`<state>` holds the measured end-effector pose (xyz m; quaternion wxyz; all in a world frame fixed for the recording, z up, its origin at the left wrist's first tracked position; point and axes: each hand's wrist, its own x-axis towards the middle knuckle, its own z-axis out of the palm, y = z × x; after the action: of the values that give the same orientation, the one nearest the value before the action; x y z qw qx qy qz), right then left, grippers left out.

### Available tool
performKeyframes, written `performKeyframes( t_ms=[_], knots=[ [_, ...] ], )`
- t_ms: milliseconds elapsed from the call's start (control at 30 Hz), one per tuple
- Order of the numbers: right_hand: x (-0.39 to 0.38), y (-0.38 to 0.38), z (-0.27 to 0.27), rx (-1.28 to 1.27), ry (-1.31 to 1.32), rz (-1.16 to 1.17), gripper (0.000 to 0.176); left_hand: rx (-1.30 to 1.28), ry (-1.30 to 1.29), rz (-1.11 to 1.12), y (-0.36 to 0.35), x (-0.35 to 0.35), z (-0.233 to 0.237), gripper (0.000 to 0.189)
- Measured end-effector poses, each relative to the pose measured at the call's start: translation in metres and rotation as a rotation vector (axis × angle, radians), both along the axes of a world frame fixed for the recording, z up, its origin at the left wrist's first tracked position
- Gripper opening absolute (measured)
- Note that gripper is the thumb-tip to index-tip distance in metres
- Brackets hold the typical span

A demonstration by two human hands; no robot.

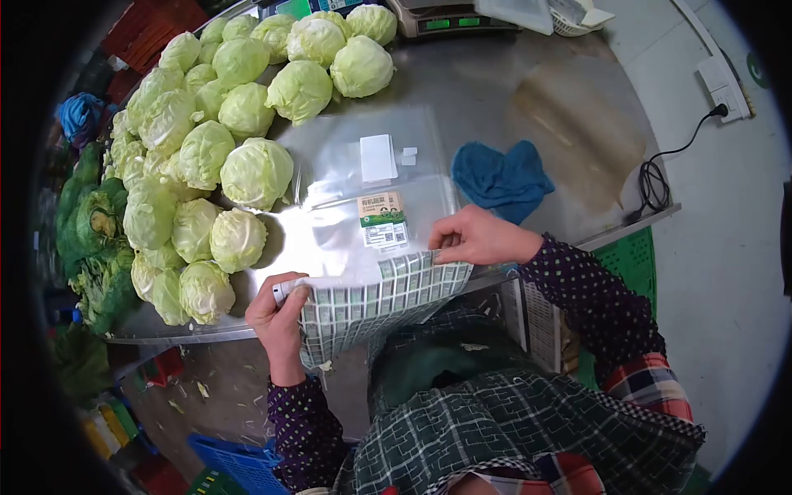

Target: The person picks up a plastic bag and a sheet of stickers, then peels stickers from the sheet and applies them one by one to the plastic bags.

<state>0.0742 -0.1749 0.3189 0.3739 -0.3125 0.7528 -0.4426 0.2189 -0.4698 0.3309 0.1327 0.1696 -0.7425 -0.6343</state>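
A wide flexible sheet (pixel 388 297) printed with a white grid of small rectangles hangs over the table's front edge. My left hand (pixel 282 318) is closed on its left end, where the upper edge curls into a white roll. At the upper right corner, my right hand (pixel 478 237) pinches the sheet between thumb and fingers. Clear plastic bags (pixel 330 161) lie flat just beyond the sheet. On them rest a printed label (pixel 383 221) with green and beige areas, a white card (pixel 378 158) and small white pieces (pixel 409 156).
Many cabbages (pixel 256 173) are heaped on the left of the metal table (pixel 470 99). A blue cloth (pixel 503 177) lies to the right, near a brown stained patch. A scale (pixel 450 21) stands at the back. Crates, including a blue one (pixel 235 462), are below.
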Motion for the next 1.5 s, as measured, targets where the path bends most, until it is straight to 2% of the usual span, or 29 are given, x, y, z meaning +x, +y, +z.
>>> performKeyframes(
  t_ms=[167, 233, 367, 433, 667, 733, 767, 833, 933, 1133, 1267, 1333, 1367, 1433, 1467, 1500],
  knots=[
    [0.027, -0.006, -0.006, 0.047, 0.193, -0.056, 0.022, 0.011, -0.074, 0.057, -0.005, 0.006, -0.01, 0.011],
    [0.04, -0.013, -0.007, 0.119, 0.357, -0.058, 0.02, 0.104, -0.093, 0.084, -0.009, 0.01, -0.014, 0.011],
    [0.059, -0.023, -0.017, 0.112, 0.359, -0.126, 0.014, 0.095, -0.128, 0.054, -0.019, 0.016, -0.02, 0.011],
    [0.067, -0.027, -0.021, 0.058, 0.547, -0.168, 0.011, 0.124, -0.11, 0.06, -0.02, 0.019, -0.022, 0.011],
    [0.08, -0.034, -0.035, 0.09, 0.65, -0.244, 0.009, 0.259, -0.212, 0.112, -0.025, 0.007, -0.039, 0.01],
    [0.08, -0.037, -0.047, 0.079, 0.928, -0.282, 0.007, 0.305, -0.254, 0.14, -0.025, 0.0, -0.043, 0.01],
    [0.078, -0.037, -0.048, 0.079, 0.931, -0.278, 0.007, 0.307, -0.251, 0.142, -0.024, -0.004, -0.045, 0.01],
    [0.07, -0.038, -0.047, 0.106, 1.165, -0.195, 0.01, 0.471, -0.299, 0.207, -0.024, -0.015, -0.051, 0.011],
    [0.066, -0.037, -0.044, 0.068, 1.22, -0.155, 0.011, 0.511, -0.362, 0.202, -0.029, -0.027, -0.064, 0.015],
    [0.066, -0.034, -0.045, -0.1, 1.131, -0.131, 0.012, 0.531, -0.446, 0.179, -0.037, -0.032, -0.075, 0.018],
    [0.058, -0.039, -0.058, -0.23, 1.016, -0.153, 0.009, 0.517, -0.38, 0.174, -0.058, -0.025, -0.081, 0.016],
    [0.042, -0.045, -0.053, -0.165, -0.033, -0.76, 0.011, 0.469, -0.365, 0.055, -0.065, -0.023, -0.073, 0.013],
    [0.033, -0.046, -0.065, -0.162, -0.028, -0.763, 0.011, 0.472, -0.363, 0.051, -0.062, -0.025, -0.068, 0.013],
    [0.011, -0.051, -0.101, -0.077, 0.082, -0.808, 0.022, 0.294, -0.481, -0.37, -0.043, -0.026, -0.062, 0.015],
    [0.005, -0.058, -0.101, 0.112, 0.231, -0.762, 0.034, 0.3, -0.501, -0.436, -0.027, -0.029, -0.062, 0.017],
    [0.0, -0.055, -0.097, 0.113, 0.236, -0.759, 0.034, 0.304, -0.521, -0.503, -0.013, -0.032, -0.062, 0.02]
  ],
)
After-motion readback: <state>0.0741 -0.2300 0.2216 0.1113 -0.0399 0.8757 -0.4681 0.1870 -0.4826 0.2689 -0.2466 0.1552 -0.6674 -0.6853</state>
